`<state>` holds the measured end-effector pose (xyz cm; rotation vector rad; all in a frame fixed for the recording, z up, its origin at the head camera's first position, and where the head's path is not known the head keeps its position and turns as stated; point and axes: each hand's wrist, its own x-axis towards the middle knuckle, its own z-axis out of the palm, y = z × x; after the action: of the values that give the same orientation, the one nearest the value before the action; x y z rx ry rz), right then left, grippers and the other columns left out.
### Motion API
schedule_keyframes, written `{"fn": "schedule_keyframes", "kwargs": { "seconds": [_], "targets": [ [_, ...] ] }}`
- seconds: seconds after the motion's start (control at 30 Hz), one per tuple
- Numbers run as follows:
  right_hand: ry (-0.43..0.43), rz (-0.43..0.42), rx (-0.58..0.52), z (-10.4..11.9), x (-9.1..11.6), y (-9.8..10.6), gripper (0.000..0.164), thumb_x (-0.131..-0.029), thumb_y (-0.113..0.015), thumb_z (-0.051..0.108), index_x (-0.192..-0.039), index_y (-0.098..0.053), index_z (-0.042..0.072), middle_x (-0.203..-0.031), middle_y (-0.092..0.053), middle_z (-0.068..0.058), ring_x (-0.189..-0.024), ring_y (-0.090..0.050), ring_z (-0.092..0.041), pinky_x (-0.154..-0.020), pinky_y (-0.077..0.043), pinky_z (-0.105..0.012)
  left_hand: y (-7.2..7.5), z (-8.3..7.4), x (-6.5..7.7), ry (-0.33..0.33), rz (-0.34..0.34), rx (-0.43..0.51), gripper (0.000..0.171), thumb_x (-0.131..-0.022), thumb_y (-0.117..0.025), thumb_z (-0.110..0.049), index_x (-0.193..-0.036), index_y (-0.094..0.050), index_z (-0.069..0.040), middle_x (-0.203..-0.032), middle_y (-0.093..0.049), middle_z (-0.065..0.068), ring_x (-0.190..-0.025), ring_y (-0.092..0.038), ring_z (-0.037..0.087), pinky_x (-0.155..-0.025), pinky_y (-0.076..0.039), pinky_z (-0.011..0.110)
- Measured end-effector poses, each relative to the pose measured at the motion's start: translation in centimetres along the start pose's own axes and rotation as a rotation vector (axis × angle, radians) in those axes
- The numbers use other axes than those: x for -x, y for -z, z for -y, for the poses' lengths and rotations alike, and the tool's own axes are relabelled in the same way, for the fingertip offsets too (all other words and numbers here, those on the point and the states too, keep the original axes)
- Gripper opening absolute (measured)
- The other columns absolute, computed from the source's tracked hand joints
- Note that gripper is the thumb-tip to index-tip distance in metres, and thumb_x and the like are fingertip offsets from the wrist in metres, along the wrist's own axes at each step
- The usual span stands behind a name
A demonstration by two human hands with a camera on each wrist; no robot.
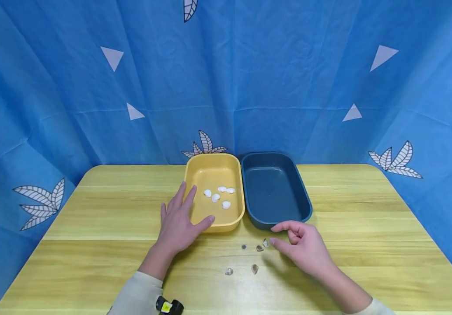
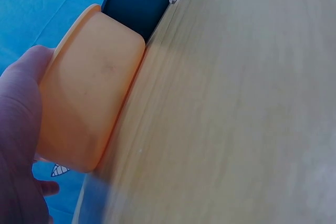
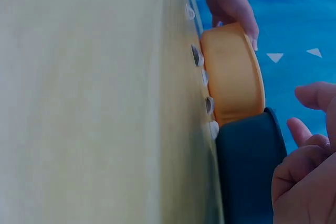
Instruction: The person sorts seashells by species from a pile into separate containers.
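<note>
My left hand (image 1: 178, 225) rests at the near left corner of a yellow plastic bin (image 1: 214, 227), its fingers spread along the left rim and its thumb over the near rim. Inside that bin lie several small white shells (image 1: 215, 197). My right hand (image 1: 306, 247) hovers just in front of a dark blue bin (image 1: 278, 192), thumb and index finger apart with nothing between them and the other fingers curled in. By its thumb tip is a small grey-brown shell (image 1: 265, 243). Several more such shells, including a brown one (image 1: 254, 269), are scattered on the table in front of the bins.
The two bins stand side by side at the back of the wooden table (image 1: 367, 227). Behind it hangs a blue curtain (image 1: 273, 78) with white leaf and triangle prints. A black wrist strap (image 1: 169, 305) sits at the left sleeve.
</note>
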<state>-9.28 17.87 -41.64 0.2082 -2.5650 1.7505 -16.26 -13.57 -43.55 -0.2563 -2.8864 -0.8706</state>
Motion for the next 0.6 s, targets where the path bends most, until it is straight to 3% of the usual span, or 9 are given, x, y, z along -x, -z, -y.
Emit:
{"fn": "schedule_keyframes", "kwargs": {
  "seconds": [0.2, 0.6],
  "targets": [
    [-0.088, 0.048, -0.008, -1.2, 0.1, -0.6, 0.030, -0.077, -0.088, 0.014, -0.102, -0.074, 0.005, -0.055, -0.028, 0.003, -0.047, -0.028, -0.008, -0.050, -0.035, -0.027, 0.1, 0.1, 0.0, 0.002, 0.000, 0.000, 0.097, -0.084, -0.064, -0.068, -0.160, -0.027, -0.021, -0.167, -0.004, 0.003, -0.147, -0.017, 0.038, -0.111, 0.001, 0.068],
    [-0.091, 0.108, 0.110, -2.6, -0.6, -1.3, 0.031, -0.074, -0.089, 0.015, -0.100, -0.074, 0.007, -0.054, -0.032, 0.005, -0.047, -0.031, -0.007, -0.048, -0.032, -0.024, 0.1, 0.0, 0.0, -0.007, -0.006, 0.007, 0.097, -0.084, -0.065, -0.066, -0.160, -0.028, -0.019, -0.167, -0.005, 0.004, -0.146, -0.019, 0.040, -0.111, 0.000, 0.069]
  ]
}}
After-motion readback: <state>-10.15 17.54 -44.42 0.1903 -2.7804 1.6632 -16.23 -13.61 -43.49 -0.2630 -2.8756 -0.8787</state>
